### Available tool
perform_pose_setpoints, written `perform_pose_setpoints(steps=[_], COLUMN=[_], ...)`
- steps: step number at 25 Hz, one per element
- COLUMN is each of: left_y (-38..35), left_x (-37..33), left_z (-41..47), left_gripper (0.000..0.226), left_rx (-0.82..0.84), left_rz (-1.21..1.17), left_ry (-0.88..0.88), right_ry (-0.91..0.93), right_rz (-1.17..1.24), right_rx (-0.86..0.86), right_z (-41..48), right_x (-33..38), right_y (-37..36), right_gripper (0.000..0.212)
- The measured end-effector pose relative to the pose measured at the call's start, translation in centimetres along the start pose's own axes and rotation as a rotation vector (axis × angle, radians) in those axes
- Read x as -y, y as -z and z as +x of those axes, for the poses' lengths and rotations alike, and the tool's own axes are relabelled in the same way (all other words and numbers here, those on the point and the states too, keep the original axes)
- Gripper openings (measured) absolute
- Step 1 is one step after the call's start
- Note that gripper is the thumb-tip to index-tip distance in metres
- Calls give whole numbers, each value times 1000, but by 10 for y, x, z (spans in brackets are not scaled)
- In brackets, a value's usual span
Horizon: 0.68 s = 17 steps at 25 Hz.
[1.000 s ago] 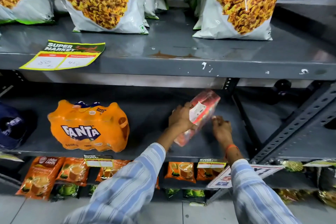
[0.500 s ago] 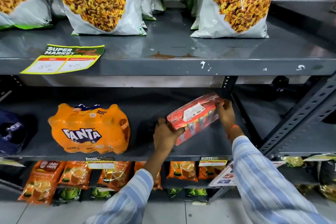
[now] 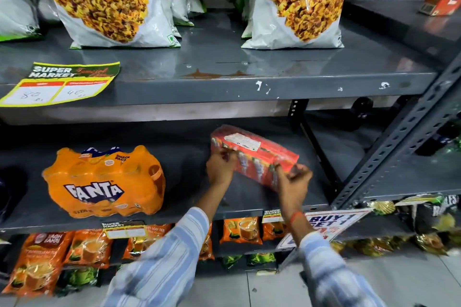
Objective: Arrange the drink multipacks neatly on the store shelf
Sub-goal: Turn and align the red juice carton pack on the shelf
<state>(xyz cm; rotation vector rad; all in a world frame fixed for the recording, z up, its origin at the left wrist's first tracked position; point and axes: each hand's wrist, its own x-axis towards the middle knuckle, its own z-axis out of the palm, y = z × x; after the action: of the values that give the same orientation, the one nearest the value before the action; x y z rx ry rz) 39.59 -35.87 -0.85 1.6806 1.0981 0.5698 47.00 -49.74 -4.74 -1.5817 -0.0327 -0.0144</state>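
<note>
A red shrink-wrapped drink multipack (image 3: pixel 259 154) with a white label on top lies on the grey middle shelf (image 3: pixel 189 207), its long side running from back left to front right. My left hand (image 3: pixel 220 166) grips its near-left end. My right hand (image 3: pixel 291 182) holds its front-right corner, fingers curled on the wrap. An orange Fanta multipack (image 3: pixel 104 183) stands on the same shelf to the left, well apart from the red pack.
Large snack bags (image 3: pixel 112 0) stand on the upper shelf (image 3: pixel 224 87), which carries a yellow price tag (image 3: pixel 59 85). Orange tea pouches (image 3: pixel 240 230) fill the shelf below. A slotted grey upright (image 3: pixel 399 137) slants down at the right. A dark object (image 3: pixel 10 189) sits at far left.
The red pack was turned from a steep tilt to lying nearly flat on the shelf. My right hand came from its far end to its front-right corner; my left hand stayed on the near-left end.
</note>
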Motion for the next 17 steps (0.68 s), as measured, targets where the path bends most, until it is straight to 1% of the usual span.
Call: perform_pose_setpoints(steps=[1,3,4,5,6,7,8,9,10,11,13,14,15,16,17], left_y=[-10,-25,-29,-33,-36,-38,-39,-39,-37,-33,-18,-9,-1,5,11], left_x=[-2,-4,-4,-6,-10,-14,-20,-25,-28,-30,-39,-45,-51,-53,-53], left_z=[-5,-13,-15,-16,-16,-14,-10,-6,3,11,32,43,49,52,53], left_gripper=[43,49,55,65,84,109,130,138,136,129,115,107,100,95,94], left_rx=[54,113,137,173,205,239,284,334,374,427,624,740,830,864,816], left_rz=[-38,-135,-184,-228,-232,-177,-51,116,295,451,615,647,688,750,848], left_ry=[14,56,67,80,88,95,80,47,-7,-86,-237,-265,-271,-283,-311], right_ry=[12,-8,-38,-57,-63,-58,-18,29,78,116,219,232,191,143,118], right_rz=[21,-49,-77,-89,-68,-58,-63,-69,-70,-77,-155,-176,-147,-129,-126], right_rx=[-34,-64,-35,14,54,63,85,123,181,267,413,421,385,301,188], right_z=[-12,-7,1,8,11,7,-4,-18,-33,-48,-63,-62,-57,-48,-34], right_x=[2,3,6,5,2,0,-5,-10,-17,-23,-31,-31,-28,-22,-17], right_y=[-1,-4,-2,1,5,8,10,10,10,7,-2,-6,-7,-6,-1], right_gripper=[34,41,43,44,44,40,36,33,30,27,23,21,17,15,14])
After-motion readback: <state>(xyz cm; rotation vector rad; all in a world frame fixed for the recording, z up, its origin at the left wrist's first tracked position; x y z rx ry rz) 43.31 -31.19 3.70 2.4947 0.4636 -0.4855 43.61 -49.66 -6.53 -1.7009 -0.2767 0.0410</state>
